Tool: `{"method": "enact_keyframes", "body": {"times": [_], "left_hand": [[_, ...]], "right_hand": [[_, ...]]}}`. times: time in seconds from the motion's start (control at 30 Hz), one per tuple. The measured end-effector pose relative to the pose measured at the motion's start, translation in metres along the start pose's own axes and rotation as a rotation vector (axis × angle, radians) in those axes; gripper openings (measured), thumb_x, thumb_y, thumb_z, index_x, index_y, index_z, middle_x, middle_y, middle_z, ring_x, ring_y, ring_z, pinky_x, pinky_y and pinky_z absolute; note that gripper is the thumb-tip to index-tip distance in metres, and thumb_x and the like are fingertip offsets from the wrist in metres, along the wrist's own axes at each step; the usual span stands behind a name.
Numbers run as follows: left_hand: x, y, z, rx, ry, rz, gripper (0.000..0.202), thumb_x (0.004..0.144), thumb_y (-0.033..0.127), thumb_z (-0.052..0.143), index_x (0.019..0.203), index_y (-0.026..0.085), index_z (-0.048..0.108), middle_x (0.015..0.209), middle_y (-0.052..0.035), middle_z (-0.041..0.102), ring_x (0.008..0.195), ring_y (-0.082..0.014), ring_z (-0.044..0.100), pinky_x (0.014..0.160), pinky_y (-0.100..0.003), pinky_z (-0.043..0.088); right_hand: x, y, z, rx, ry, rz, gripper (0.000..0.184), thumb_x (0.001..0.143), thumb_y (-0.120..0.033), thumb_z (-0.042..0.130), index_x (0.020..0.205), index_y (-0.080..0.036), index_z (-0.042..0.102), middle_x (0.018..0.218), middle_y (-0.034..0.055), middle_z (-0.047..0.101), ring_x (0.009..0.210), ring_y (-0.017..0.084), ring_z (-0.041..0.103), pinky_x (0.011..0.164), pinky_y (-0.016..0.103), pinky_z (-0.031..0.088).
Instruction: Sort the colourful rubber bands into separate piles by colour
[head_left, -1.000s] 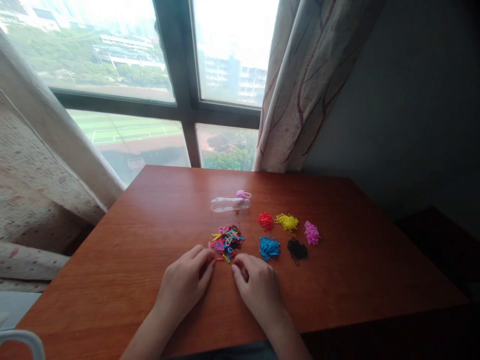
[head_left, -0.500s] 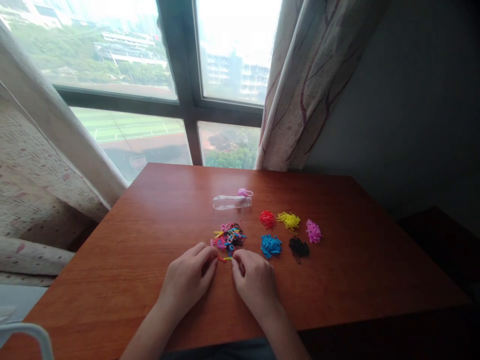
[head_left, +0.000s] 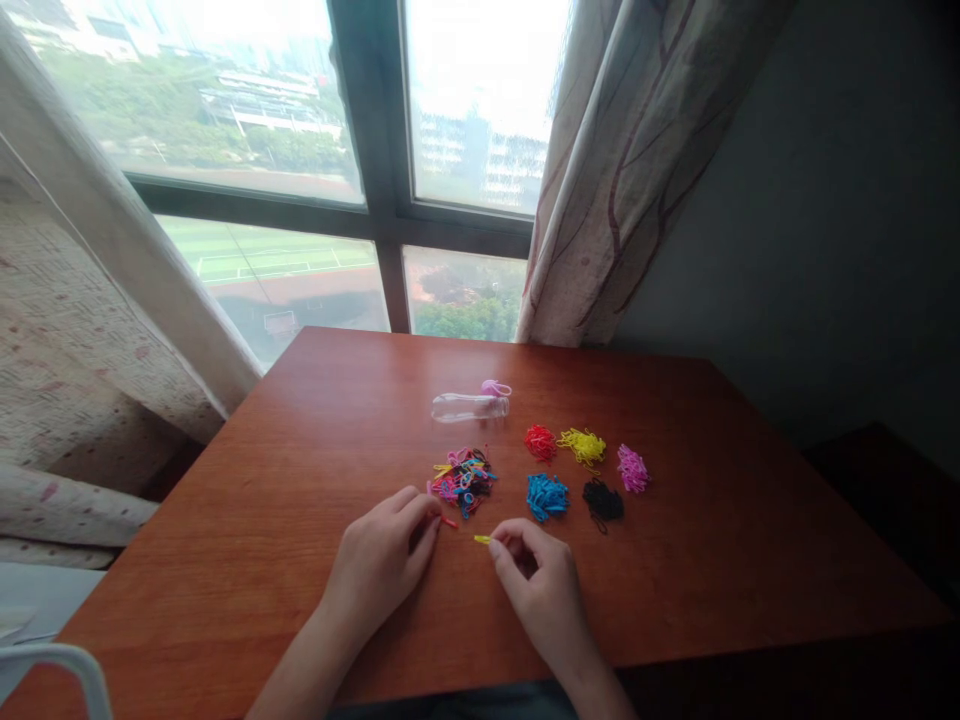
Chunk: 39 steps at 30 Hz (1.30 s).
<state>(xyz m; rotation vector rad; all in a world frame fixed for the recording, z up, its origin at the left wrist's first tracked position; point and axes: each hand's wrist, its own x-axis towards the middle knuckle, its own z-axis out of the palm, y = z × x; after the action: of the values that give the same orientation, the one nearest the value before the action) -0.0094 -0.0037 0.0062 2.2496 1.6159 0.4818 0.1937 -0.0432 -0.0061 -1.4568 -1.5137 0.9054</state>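
Observation:
My left hand [head_left: 382, 555] rests on the table with thumb and fingertips closed on a small red rubber band [head_left: 449, 522], whose end pokes out to the right. Between the thumb and forefinger of my right hand [head_left: 540, 580] is a yellow rubber band [head_left: 481, 539], pointing left. Just beyond my left fingertips lies a mixed pile of rubber bands [head_left: 463, 482] in several colours. To its right are single-colour heaps: red bands [head_left: 540, 442], yellow bands [head_left: 583, 447], blue bands [head_left: 547, 497], black bands [head_left: 602, 501] and pink bands [head_left: 634, 468].
A clear plastic bottle [head_left: 461, 408] lies on its side behind the mixed pile, with a pink looped piece [head_left: 492, 388] by its right end. The brown wooden table [head_left: 247, 540] reaches to the window. Curtains [head_left: 600, 190] hang on both sides.
My right hand has drawn away to the right and toward me, taking the yellow rubber band with it. The red band stays at my left fingertips. The view has shifted slightly.

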Motion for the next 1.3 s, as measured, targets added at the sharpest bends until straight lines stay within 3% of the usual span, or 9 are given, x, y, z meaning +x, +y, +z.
{"method": "enact_keyframes", "body": {"times": [0.1, 0.2, 0.37, 0.5, 0.67, 0.9, 1.13, 1.3], "left_hand": [[0.0, 0.0, 0.0, -0.008, -0.004, 0.006, 0.018, 0.095, 0.029, 0.044, 0.093, 0.026, 0.062, 0.09, -0.0002, 0.063, 0.084, -0.0174, 0.062, 0.069, -0.026, 0.042], [0.0, -0.001, -0.001, -0.017, -0.01, 0.011, 0.019, 0.095, 0.029, 0.043, 0.094, 0.027, 0.063, 0.091, -0.0002, 0.063, 0.085, -0.0175, 0.062, 0.069, -0.026, 0.042], [-0.001, 0.0, -0.002, -0.021, -0.021, -0.003, 0.02, 0.095, 0.027, 0.043, 0.093, 0.026, 0.063, 0.093, -0.0007, 0.063, 0.085, -0.0181, 0.062, 0.07, -0.027, 0.042], [0.0, 0.001, -0.003, -0.033, -0.012, -0.006, 0.02, 0.095, 0.026, 0.043, 0.093, 0.026, 0.063, 0.091, -0.0004, 0.063, 0.084, -0.018, 0.062, 0.07, -0.027, 0.042], [0.0, 0.001, -0.004, -0.048, -0.008, 0.002, 0.02, 0.095, 0.025, 0.043, 0.094, 0.026, 0.063, 0.092, -0.0002, 0.063, 0.085, -0.0177, 0.062, 0.071, -0.027, 0.042], [0.0, 0.0, -0.002, -0.051, -0.019, 0.002, 0.021, 0.096, 0.026, 0.042, 0.094, 0.027, 0.063, 0.092, -0.0004, 0.063, 0.084, -0.0177, 0.062, 0.072, -0.027, 0.042], [-0.001, 0.0, -0.002, -0.033, -0.013, 0.003, 0.021, 0.095, 0.026, 0.042, 0.092, 0.026, 0.063, 0.091, -0.0011, 0.063, 0.083, -0.0175, 0.062, 0.071, -0.027, 0.042], [-0.001, -0.001, -0.001, -0.022, -0.003, 0.012, 0.02, 0.094, 0.025, 0.044, 0.092, 0.025, 0.063, 0.091, -0.0011, 0.063, 0.083, -0.0168, 0.061, 0.07, -0.026, 0.042]], "right_hand": [[-0.003, 0.006, -0.021, -0.006, 0.081, 0.034, 0.024, 0.09, -0.038, 0.056, 0.08, -0.018, 0.066, 0.063, -0.0016, 0.058, 0.055, 0.012, 0.052, 0.051, 0.02, 0.038], [0.005, 0.015, -0.055, -0.071, 0.252, 0.066, 0.029, 0.089, -0.045, 0.058, 0.083, -0.018, 0.067, 0.067, -0.0004, 0.061, 0.057, 0.013, 0.054, 0.053, 0.021, 0.041], [0.041, 0.037, -0.114, -0.25, 0.376, 0.069, 0.035, 0.084, -0.051, 0.058, 0.087, -0.018, 0.069, 0.072, 0.0034, 0.067, 0.065, 0.018, 0.061, 0.06, 0.024, 0.045], [0.07, 0.054, -0.138, -0.452, 0.418, 0.078, 0.034, 0.083, -0.05, 0.054, 0.086, -0.019, 0.069, 0.068, 0.003, 0.066, 0.063, 0.018, 0.061, 0.059, 0.025, 0.043], [0.09, 0.062, -0.138, -0.666, 0.418, 0.132, 0.027, 0.083, -0.043, 0.051, 0.082, -0.022, 0.069, 0.067, 0.0029, 0.068, 0.061, 0.019, 0.061, 0.056, 0.025, 0.038], [0.094, 0.059, -0.129, -0.756, 0.393, 0.159, 0.021, 0.081, -0.036, 0.053, 0.079, -0.024, 0.07, 0.07, 0.0038, 0.07, 0.064, 0.019, 0.061, 0.055, 0.026, 0.032], [0.078, 0.053, -0.133, -0.721, 0.419, 0.12, 0.026, 0.083, -0.04, 0.051, 0.082, -0.024, 0.071, 0.072, 0.0039, 0.071, 0.067, 0.021, 0.064, 0.058, 0.026, 0.038], [0.048, 0.036, -0.102, -0.505, 0.405, 0.001, 0.03, 0.086, -0.045, 0.052, 0.085, -0.021, 0.07, 0.072, 0.0035, 0.07, 0.064, 0.019, 0.065, 0.062, 0.026, 0.045]]}}
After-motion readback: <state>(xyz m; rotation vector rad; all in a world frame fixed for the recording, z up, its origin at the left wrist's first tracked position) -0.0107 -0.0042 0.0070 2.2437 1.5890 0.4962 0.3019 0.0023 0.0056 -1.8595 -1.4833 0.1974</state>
